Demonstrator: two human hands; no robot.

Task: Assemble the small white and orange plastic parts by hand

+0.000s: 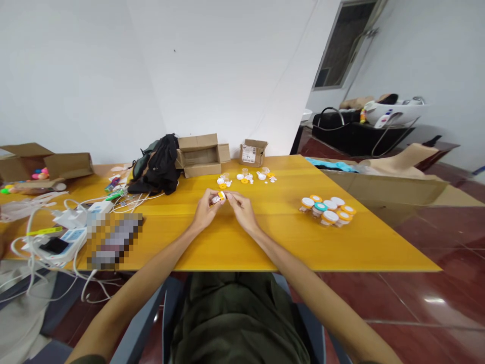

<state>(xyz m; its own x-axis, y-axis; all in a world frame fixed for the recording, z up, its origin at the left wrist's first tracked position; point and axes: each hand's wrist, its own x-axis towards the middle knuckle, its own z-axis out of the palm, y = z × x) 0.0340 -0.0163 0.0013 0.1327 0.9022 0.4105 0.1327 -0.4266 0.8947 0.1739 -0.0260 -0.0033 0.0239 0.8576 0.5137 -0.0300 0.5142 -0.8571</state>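
"Over the yellow table, where's the small container?"

"Between the fingers of the left hand, which hold it. The right hand has its fingers drawn narrow beside the lid; whether they grip it, I can't tell."

"Best way to work it?"

"Left steady, right light, I'd say."

"Counts?"

"Eight lidded containers visible at right, three clusters of loose parts, three cardboard boxes along the back."
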